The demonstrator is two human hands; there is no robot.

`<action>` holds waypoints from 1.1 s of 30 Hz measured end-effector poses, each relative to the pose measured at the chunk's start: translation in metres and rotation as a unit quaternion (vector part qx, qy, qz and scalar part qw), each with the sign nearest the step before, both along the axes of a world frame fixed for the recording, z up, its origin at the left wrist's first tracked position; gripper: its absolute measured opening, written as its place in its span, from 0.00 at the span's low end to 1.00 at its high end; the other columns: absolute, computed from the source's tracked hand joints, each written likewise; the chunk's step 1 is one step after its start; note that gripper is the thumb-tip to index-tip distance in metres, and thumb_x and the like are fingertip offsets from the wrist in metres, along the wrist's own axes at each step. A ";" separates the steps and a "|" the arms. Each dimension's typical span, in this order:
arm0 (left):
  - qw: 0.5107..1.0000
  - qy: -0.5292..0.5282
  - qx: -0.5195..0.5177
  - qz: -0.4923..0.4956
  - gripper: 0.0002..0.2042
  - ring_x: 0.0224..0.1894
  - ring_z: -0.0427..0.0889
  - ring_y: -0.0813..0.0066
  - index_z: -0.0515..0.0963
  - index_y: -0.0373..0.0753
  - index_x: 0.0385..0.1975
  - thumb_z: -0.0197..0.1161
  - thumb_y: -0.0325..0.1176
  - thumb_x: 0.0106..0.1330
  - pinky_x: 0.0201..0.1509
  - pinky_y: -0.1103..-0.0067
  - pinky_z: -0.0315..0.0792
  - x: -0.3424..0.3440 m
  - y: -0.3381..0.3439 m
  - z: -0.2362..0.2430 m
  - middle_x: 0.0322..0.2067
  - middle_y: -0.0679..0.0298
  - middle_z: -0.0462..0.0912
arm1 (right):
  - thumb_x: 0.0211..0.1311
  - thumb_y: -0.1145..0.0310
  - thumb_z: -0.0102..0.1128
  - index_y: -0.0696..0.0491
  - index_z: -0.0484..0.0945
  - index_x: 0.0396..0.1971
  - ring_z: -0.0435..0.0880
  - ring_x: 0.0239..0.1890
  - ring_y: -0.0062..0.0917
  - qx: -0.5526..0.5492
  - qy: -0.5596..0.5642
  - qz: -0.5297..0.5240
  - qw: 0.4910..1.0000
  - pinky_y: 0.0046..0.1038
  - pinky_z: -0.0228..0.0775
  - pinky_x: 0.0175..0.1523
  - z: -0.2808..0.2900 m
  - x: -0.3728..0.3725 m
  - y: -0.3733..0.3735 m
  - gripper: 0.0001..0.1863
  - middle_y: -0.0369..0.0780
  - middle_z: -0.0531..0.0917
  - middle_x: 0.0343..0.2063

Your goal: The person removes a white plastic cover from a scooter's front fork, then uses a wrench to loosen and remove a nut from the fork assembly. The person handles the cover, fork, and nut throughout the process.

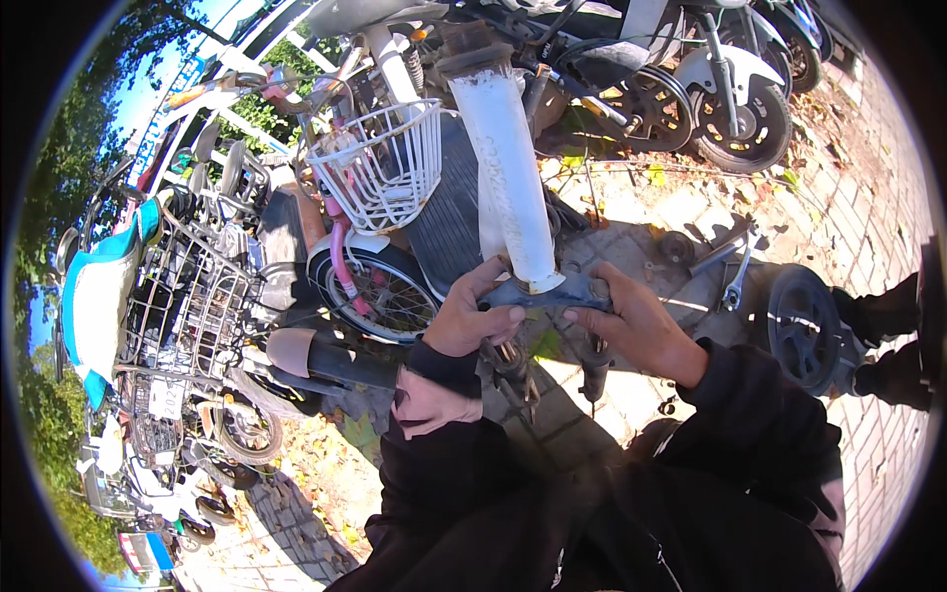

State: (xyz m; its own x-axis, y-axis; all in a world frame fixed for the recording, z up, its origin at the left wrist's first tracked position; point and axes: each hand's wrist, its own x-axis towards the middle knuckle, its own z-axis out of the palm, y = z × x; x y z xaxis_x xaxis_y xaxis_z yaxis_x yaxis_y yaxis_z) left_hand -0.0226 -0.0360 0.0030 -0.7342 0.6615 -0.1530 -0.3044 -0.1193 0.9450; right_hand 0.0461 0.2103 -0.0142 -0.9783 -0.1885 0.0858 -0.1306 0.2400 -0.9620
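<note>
From where I stand, the dark, flat metal fork crown (567, 298) sits right between the person's two hands, up against the lower end of a thick white metal tube (508, 173) with a rusty, dark collar at its far end. The left hand (472, 314) grips the crown's left end, thumb laid on top; the right hand (641, 321) is closed around the other end. Two dark, grimy fork legs (595, 370) stick out below, toward the person.

I'd judge the job about midway: crown and tube are brought together, though I can't tell whether they are fully seated or fastened. No wheel sits between the legs, so that part looks undone.

Further out to the right, a silver steel spanner (733, 291) lies on the paving, and beyond it there's a small black-tyred wheel (804, 331), well apart from the fork. Off to the left stands a pink bicycle with a white wire basket (380, 168), among other parked bikes.
</note>
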 end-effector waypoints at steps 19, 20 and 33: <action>0.999 0.025 0.024 0.026 0.26 0.34 0.79 0.86 0.74 0.30 0.55 0.74 0.23 0.55 0.37 0.86 0.74 -0.013 -0.003 -0.026 0.39 0.63 0.84 | 0.56 0.70 0.68 0.59 0.75 0.40 0.74 0.28 0.21 0.060 -0.007 -0.061 0.996 0.31 0.69 0.35 -0.002 0.003 -0.016 0.15 0.44 0.78 0.25; 0.996 0.023 0.047 0.075 0.25 0.34 0.80 0.84 0.75 0.30 0.53 0.75 0.25 0.55 0.38 0.85 0.75 -0.001 0.003 -0.024 0.38 0.64 0.84 | 0.56 0.72 0.67 0.60 0.75 0.39 0.73 0.27 0.20 0.102 -0.019 -0.063 0.993 0.30 0.68 0.34 -0.006 -0.004 -0.015 0.14 0.42 0.77 0.23; 0.951 0.183 -0.054 0.242 0.25 0.32 0.76 0.84 0.68 0.29 0.60 0.68 0.28 0.65 0.37 0.85 0.72 0.053 0.030 -0.024 0.36 0.65 0.80 | 0.54 0.73 0.66 0.59 0.72 0.41 0.84 0.37 0.34 0.163 0.035 -0.085 0.982 0.33 0.74 0.43 -0.018 -0.034 -0.012 0.16 0.50 0.82 0.35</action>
